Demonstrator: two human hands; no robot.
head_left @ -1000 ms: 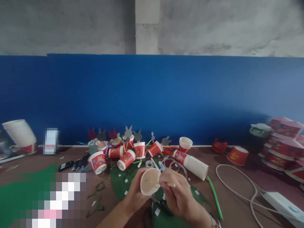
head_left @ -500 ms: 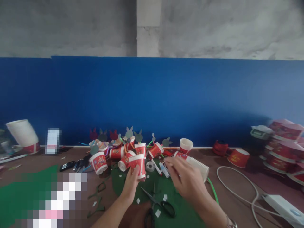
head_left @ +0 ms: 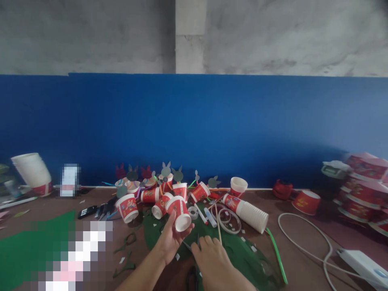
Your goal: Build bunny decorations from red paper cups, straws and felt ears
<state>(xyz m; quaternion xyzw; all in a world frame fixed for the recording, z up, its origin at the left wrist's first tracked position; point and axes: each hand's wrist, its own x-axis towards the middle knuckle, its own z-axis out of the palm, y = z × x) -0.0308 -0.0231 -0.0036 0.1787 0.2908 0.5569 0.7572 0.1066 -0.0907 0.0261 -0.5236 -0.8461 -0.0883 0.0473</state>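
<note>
Left hand (head_left: 171,239) grasps a tilted red paper cup (head_left: 177,207). My right hand (head_left: 211,255) partly covers the scissors (head_left: 191,271); I cannot tell whether it grips them.

L hand (head_left: 170,241) is curled in a grip, thumb up, fingers wrapped under. R hand (head_left: 210,255) is lower, just beside it, back facing up, fingers bent, tips hard 2 see tbh. Bare L forearm (head_left: 144,271) angles in from btm edge.
</note>
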